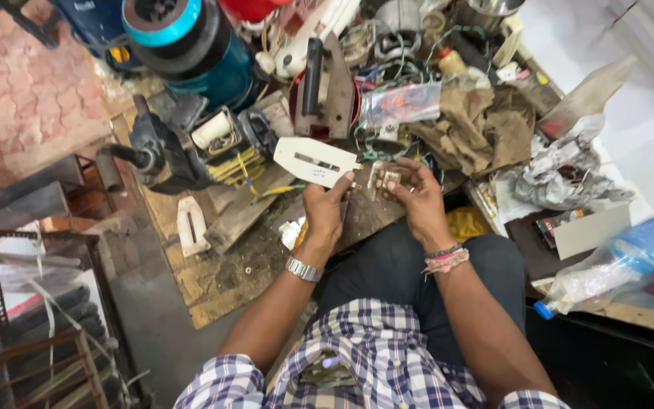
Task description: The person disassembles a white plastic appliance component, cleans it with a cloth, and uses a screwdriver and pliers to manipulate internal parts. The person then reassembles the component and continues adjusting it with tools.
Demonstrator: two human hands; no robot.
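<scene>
My left hand (324,208), with a metal watch on the wrist, grips the edge of a flat white iron-shaped plate (313,160) with a slot in it. My right hand (416,198), with thread bands on the wrist, pinches a small metal part (382,179) just right of the plate. Both hands are held over my dark trousers and a worn wooden board (244,227).
An iron (321,83) stands upright behind the hands. A dark motor (183,151) with copper windings lies to the left. Brown rags (478,125), tangled wires, a plastic bag and a plastic bottle (615,265) crowd the right. A metal rack (32,303) stands at lower left.
</scene>
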